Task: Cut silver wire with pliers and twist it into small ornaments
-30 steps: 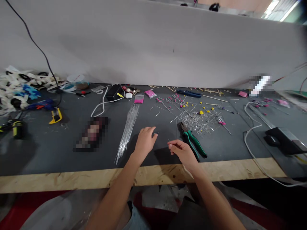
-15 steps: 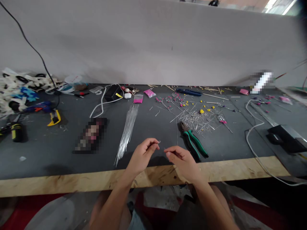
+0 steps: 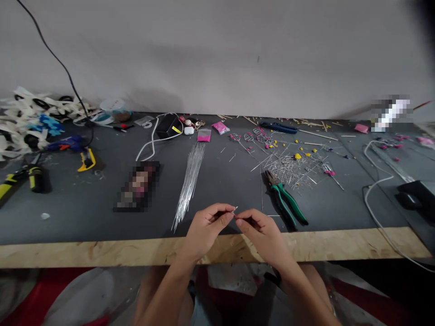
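Both hands meet above the counter's (image 3: 102,213) near edge: left hand (image 3: 206,226) and right hand (image 3: 263,233) fingers pinched together on a short wire piece (image 3: 235,210), held between fingertips for fine control. Pliers (image 3: 285,198) lie just right; wire bundle (image 3: 190,181) left.

Both hands, left (image 3: 206,228) and right (image 3: 263,233), meet, fingertips pinched.

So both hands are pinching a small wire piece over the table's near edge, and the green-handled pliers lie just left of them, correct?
Not quite. The head view shows the green-handled pliers right of the hands, not left. The left hand and right hand do pinch the small wire piece.
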Demonstrator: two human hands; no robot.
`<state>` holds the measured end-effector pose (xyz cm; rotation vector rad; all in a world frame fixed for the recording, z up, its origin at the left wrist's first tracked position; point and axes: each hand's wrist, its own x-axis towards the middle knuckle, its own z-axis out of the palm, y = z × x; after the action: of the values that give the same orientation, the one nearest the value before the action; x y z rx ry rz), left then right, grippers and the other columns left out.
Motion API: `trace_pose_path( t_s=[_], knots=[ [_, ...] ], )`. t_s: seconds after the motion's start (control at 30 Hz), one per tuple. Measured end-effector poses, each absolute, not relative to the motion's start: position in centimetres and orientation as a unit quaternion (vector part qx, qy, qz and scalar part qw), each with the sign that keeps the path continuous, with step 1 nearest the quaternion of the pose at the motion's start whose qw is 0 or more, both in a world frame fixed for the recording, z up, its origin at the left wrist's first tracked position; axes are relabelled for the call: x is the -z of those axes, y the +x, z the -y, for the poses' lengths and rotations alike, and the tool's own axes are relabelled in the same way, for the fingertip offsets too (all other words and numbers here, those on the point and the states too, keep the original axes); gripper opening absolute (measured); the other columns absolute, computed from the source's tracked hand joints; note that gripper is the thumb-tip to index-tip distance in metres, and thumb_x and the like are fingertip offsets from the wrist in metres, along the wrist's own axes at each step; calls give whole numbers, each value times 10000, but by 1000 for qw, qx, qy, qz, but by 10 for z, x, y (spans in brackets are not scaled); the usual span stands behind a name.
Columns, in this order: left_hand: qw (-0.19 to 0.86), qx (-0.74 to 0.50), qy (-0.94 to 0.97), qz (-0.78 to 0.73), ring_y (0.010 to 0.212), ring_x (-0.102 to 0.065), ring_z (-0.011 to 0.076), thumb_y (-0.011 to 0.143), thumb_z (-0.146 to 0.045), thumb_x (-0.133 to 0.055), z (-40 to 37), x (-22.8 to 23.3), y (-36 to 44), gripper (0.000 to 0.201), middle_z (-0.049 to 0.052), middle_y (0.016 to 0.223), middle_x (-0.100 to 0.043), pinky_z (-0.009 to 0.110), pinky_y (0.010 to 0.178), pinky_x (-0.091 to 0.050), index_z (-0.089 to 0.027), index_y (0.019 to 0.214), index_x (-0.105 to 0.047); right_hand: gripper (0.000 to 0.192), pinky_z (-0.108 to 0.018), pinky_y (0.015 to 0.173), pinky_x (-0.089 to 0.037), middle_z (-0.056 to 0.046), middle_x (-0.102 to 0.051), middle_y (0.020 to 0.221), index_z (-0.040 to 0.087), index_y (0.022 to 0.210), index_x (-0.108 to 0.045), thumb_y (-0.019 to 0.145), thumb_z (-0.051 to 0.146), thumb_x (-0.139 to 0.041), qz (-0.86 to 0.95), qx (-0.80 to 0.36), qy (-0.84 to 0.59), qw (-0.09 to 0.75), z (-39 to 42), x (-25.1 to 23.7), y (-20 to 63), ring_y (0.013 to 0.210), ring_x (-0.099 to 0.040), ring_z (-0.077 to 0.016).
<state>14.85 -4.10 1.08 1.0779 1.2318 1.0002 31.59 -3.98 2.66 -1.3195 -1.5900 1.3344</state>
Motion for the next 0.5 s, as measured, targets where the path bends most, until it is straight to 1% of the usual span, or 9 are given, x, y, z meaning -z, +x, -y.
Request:
trace_pose_path(
  t_s=[0.2,0.5],
  knots=[
    [549,-435,478,-530,818,-595,183,782,-325,-628,43,-16,148,206,54,903,-685,255,664,-463,-185,911,-705,142,-252,616,-418,-2,-658,742,222,834,-669,830,310,-557,606,-509,-515,330,40,-26,312,677,-556,-152],
    [538,-453,497,-508,820,-584,156,801,-282,-605,46,-21,151,135,28,877,-671,240,706,-447,-207,841,-710,124,-249,627,-417,-1,-657,753,223,823,-660,825,281,-551,602,-513,-513,334,42,-26,313,687,-546,-149]
  ],
)
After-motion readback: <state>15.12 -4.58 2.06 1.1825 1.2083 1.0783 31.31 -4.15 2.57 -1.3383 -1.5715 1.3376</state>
